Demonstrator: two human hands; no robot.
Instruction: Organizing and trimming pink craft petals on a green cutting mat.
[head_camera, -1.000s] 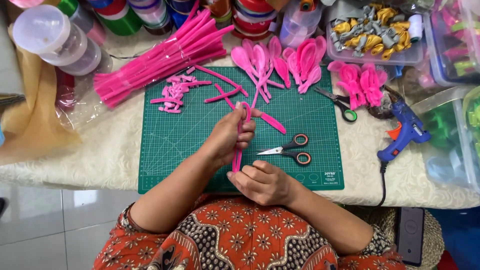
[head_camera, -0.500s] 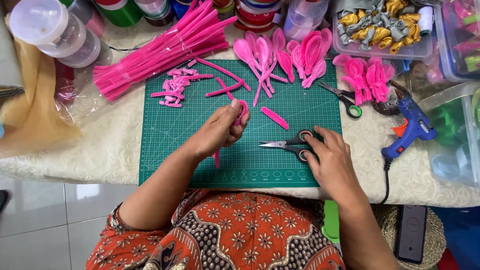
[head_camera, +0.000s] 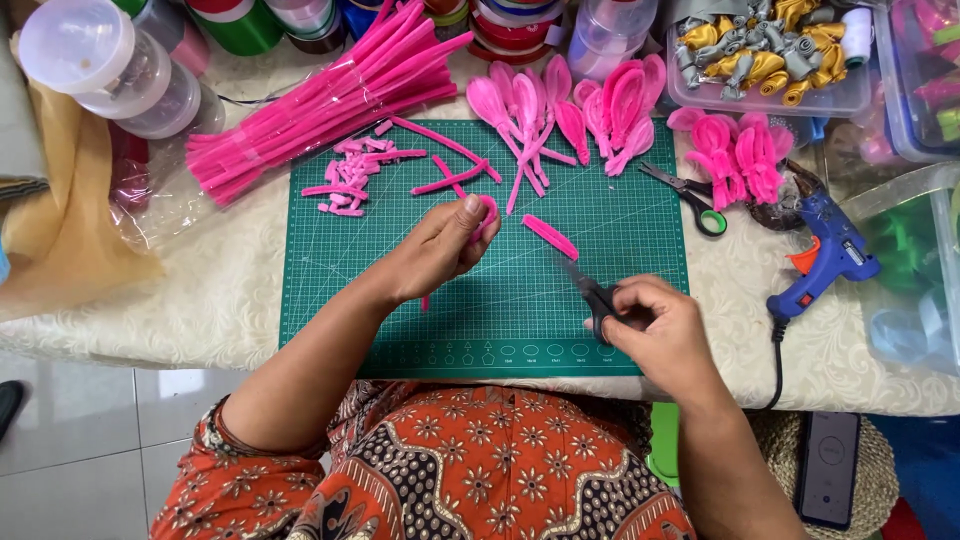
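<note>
My left hand (head_camera: 440, 248) is closed around a pink pipe cleaner (head_camera: 486, 213), whose bent top shows above my fingers and whose lower end pokes out below my palm. My right hand (head_camera: 655, 325) grips a pair of dark-handled scissors (head_camera: 590, 290), blades pointing up-left toward a short pink piece (head_camera: 549, 236) lying on the green cutting mat (head_camera: 380, 300). Both hands hover over the mat, roughly a hand's width apart.
Pink offcuts (head_camera: 350, 180), a bundle of long pink pipe cleaners (head_camera: 320, 115) and looped pink petals (head_camera: 610, 110) lie at the mat's far side. Second scissors (head_camera: 690, 195) and a blue glue gun (head_camera: 825, 250) sit right. Tubs (head_camera: 100, 65) and ribbon spools line the back.
My right hand left my lap side, reached the scissors on the mat and picked them up. My left hand lifted the pink pipe cleaner slightly up and right.
</note>
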